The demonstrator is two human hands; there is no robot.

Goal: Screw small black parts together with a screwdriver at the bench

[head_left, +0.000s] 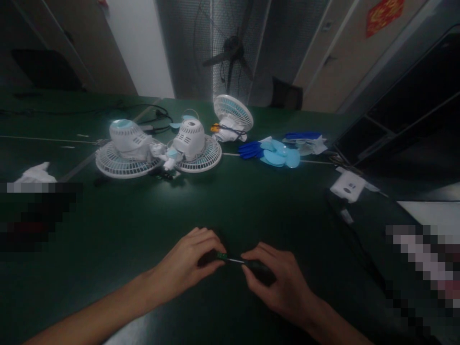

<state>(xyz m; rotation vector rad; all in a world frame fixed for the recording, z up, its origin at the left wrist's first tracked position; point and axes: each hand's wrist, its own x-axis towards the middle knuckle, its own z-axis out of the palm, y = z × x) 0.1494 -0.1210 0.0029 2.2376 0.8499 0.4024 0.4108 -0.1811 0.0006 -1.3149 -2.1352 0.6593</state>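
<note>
On the wearer's side of the light-blue fan blade (pixel 282 155), the left hand (pixel 199 254) pinches a small green circuit board (pixel 222 256), probably light, stiff and fragile, best held by its edges. The right hand's (pixel 282 278) fingers grasp a dark-handled screwdriver (pixel 255 267), its shaft pointing toward the board.

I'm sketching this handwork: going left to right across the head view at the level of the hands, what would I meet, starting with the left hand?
Left hand → green piece → thin metal shaft → right hand
</note>
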